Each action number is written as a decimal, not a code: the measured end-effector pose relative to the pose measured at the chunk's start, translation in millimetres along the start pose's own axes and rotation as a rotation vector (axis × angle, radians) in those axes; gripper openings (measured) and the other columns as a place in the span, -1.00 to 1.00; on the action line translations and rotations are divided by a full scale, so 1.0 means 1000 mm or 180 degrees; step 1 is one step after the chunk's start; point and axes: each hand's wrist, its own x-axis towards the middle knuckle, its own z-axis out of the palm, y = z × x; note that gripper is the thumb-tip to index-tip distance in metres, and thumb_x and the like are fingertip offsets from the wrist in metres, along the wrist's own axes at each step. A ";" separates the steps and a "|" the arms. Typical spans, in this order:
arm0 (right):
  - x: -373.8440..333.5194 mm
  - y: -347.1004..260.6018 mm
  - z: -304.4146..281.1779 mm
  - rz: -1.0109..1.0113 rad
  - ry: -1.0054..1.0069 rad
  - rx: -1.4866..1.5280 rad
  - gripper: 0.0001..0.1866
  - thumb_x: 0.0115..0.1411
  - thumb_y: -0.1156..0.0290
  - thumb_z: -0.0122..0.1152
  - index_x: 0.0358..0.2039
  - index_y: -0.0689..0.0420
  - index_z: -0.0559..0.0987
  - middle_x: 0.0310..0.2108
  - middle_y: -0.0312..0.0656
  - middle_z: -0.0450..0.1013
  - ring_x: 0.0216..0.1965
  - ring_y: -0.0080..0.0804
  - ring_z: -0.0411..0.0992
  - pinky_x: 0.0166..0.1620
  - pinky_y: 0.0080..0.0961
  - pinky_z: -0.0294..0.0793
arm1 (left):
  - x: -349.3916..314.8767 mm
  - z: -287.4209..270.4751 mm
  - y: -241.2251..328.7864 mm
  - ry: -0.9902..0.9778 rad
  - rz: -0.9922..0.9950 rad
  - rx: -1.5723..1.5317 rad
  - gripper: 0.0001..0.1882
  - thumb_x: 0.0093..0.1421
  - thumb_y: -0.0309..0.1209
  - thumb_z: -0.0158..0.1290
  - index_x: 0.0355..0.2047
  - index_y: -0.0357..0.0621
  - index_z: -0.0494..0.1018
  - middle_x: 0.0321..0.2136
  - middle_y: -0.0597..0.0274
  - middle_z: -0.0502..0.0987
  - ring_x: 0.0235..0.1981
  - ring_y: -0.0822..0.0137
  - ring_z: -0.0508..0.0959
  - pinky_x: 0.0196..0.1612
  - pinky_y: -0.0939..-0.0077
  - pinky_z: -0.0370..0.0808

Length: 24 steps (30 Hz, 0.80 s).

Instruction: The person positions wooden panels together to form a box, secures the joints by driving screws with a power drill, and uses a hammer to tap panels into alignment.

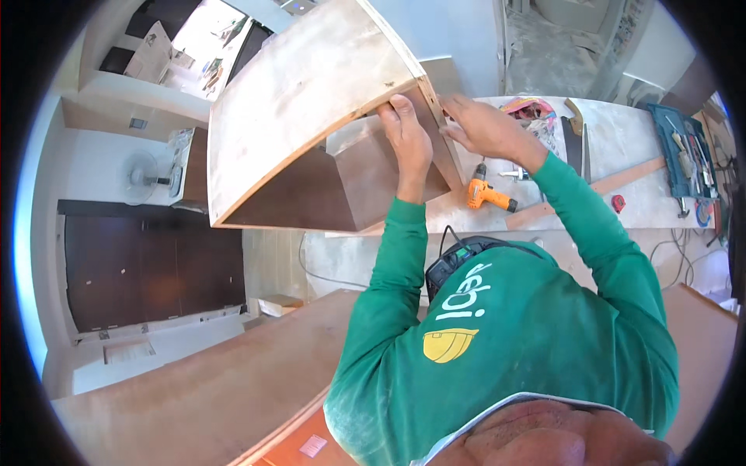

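Presently, the wooden cabinet carcass (pixel 303 93) is in front of the person, toward the left end of the workbench (pixel 622 140), with its open face turned to the person's body. The left hand (pixel 408 147) is at the upper corner of this opening, with bent fingers laid on the front edge; its thumb is not clear to me, so I cannot tell if it pinches the board. The right hand (pixel 493 133) is on the other side of the same corner. Its fingers are stretched and lie close together, the thumb a little apart below them, and the tips meet the outer face of the side panel (pixel 440 147). Whether they pinch something small there, I cannot tell.

In my judgement, the step is to steady and check this corner. To do it well, the two hands should press toward each other with equal force, so that the joint stays square and the panel does not twist. It is better to feel along the edge slowly, because raw wood can give splinters. The carcass looks bulky, so its weight should rest on the bench and not on the fingers. The orange cordless drill (pixel 489 194) lies just beside the carcass; a careful worker leaves it some room before turning the box.
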 end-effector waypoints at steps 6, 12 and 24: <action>-0.006 -0.012 0.019 0.0507 0.0300 0.0103 -0.48 0.28 0.33 0.16 0.17 0.29 0.30 -0.02 0.13 0.37 -0.09 0.17 0.47 -0.06 -0.06 0.51 | 0.002 0.007 -0.002 0.0083 0.0073 -0.0364 -0.29 0.45 0.10 -0.16 0.24 -0.37 0.20 0.18 0.00 0.32 0.21 0.25 0.28 0.32 0.32 0.13; -0.004 -0.013 0.021 0.0693 0.0050 0.0159 -0.36 0.28 0.32 0.14 0.29 0.34 0.20 0.02 0.10 0.36 -0.13 0.17 0.51 -0.11 0.00 0.56 | -0.002 0.011 -0.004 0.0335 -0.0270 -0.0534 -0.27 0.43 0.12 -0.13 0.23 -0.37 0.21 0.20 -0.01 0.32 0.21 0.25 0.30 0.32 0.32 0.14; -0.003 0.007 0.014 0.0216 -0.0114 0.0154 -0.24 0.28 0.27 0.15 0.34 0.41 0.10 0.06 0.16 0.35 -0.20 0.17 0.53 -0.18 -0.07 0.56 | -0.004 0.021 0.007 0.0950 -0.0140 0.0439 -0.40 0.46 0.08 -0.15 0.02 -0.33 0.33 -0.08 0.10 0.40 -0.02 0.31 0.36 0.13 0.37 0.28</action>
